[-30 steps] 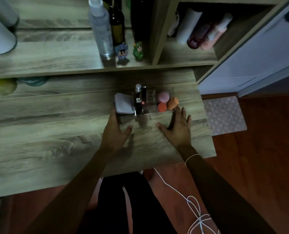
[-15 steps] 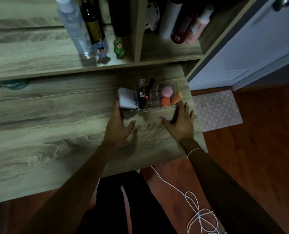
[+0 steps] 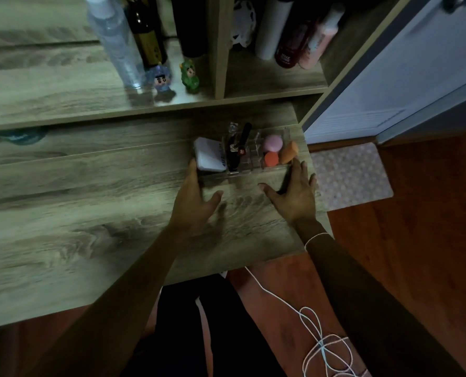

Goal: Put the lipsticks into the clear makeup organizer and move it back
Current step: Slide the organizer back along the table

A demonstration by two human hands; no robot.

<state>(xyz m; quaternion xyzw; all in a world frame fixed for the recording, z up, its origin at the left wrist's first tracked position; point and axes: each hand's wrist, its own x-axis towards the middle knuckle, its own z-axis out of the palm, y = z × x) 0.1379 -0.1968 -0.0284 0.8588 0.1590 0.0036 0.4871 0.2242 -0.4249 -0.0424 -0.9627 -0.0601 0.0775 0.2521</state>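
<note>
The clear makeup organizer [image 3: 253,156] stands on the wooden desk [image 3: 90,213] near its right end, close to the back panel. Dark lipsticks [image 3: 240,145] stand upright in its middle slots, a white compact [image 3: 208,157] sits at its left, and pink and orange sponges [image 3: 276,152] fill its right section. My left hand [image 3: 193,202] has its fingertips against the organizer's left front corner by the compact. My right hand [image 3: 294,194] touches the right front corner with its fingers spread. Neither hand wraps around anything.
A shelf above holds a clear spray bottle [image 3: 117,42], a dark bottle [image 3: 147,34], two small figurines [image 3: 174,77] and, in the right cubby, pink and red bottles [image 3: 302,36]. A white door [image 3: 416,77] and a mat [image 3: 348,175] lie right. A white cord [image 3: 319,336] hangs below.
Both hands have slid the organizer farther back on the desk toward the back panel, staying at its front corners. The view has shifted a little.
</note>
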